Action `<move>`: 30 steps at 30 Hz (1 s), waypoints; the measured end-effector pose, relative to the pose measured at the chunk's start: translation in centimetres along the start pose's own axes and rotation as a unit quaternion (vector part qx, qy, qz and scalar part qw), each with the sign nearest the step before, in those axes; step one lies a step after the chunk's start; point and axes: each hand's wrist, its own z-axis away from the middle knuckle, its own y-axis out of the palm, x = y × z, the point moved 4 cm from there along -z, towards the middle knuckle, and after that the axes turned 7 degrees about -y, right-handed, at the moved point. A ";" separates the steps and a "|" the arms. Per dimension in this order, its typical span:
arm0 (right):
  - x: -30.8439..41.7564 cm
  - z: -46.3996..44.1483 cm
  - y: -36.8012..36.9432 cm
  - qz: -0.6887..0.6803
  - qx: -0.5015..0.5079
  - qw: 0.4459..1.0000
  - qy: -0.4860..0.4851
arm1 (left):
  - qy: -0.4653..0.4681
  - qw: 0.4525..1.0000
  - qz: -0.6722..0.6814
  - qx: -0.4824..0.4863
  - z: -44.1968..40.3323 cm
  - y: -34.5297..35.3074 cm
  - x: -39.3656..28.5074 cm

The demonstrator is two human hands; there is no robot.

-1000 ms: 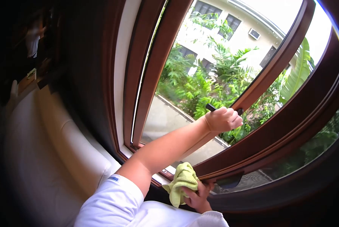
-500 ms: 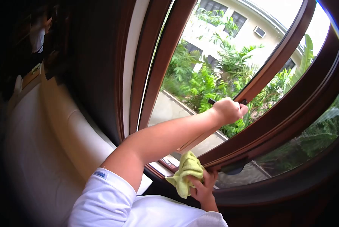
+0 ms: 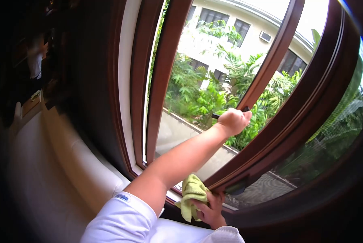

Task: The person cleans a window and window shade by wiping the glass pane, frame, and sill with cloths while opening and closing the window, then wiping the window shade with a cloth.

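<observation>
My left hand (image 3: 233, 121) is closed around the black window handle (image 3: 216, 116) on the brown-framed window sash (image 3: 267, 75). The left arm stretches up and across in front of the glass. Lower down, my right hand (image 3: 211, 211) grips a crumpled yellow-green cloth (image 3: 191, 194). Its fingers also lie against the lower brown window frame (image 3: 240, 170), beside the sill. Part of the handle is hidden by the left fist. The sash stands ajar, with a gap on its right side.
A white padded sofa (image 3: 74, 162) runs along the left, below a dark wall (image 3: 88, 81). A screened pane (image 3: 311, 154) curves along the right. Outside are green plants (image 3: 214, 97), a concrete ledge (image 3: 181, 125) and a pale building (image 3: 250, 28). A distant person (image 3: 35, 60) shows dimly at far left.
The whole view has shifted, so the window and the outdoor scene sit further left. Both hands keep their holds on the handle and the cloth.
</observation>
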 end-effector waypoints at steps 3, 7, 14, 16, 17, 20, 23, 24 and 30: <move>0.1 -0.6 -0.7 -0.005 0.002 1.000 0.000 | -0.017 1.000 0.015 -0.020 0.1 -0.7 0.1; 0.2 -0.6 -1.1 -0.025 0.004 1.000 0.008 | -0.066 0.994 0.074 -0.035 0.6 -0.4 0.1; -0.1 -0.1 -0.9 -0.049 0.008 0.999 0.011 | -0.093 0.991 0.090 -0.016 1.1 0.1 0.1; -0.3 -0.1 -0.8 -0.051 0.008 0.999 0.008 | -0.089 0.992 0.090 -0.021 1.1 0.0 0.1; -0.3 0.0 -0.8 -0.052 0.008 0.999 0.008 | -0.089 0.992 0.091 -0.020 1.1 0.0 0.1; -0.3 0.1 -0.6 -0.051 0.010 0.999 0.007 | -0.084 0.992 0.092 -0.024 1.1 -0.3 0.2; -0.3 -0.1 -0.6 -0.053 0.007 0.999 0.005 | -0.080 0.992 0.096 -0.027 1.1 -0.4 0.2; -0.4 -0.1 -0.7 -0.054 0.004 0.998 0.005 | -0.080 0.992 0.098 -0.027 1.0 -0.3 0.2; -0.3 0.0 -0.6 -0.047 0.010 0.999 0.013 | -0.082 0.991 0.098 -0.038 1.2 -0.3 0.1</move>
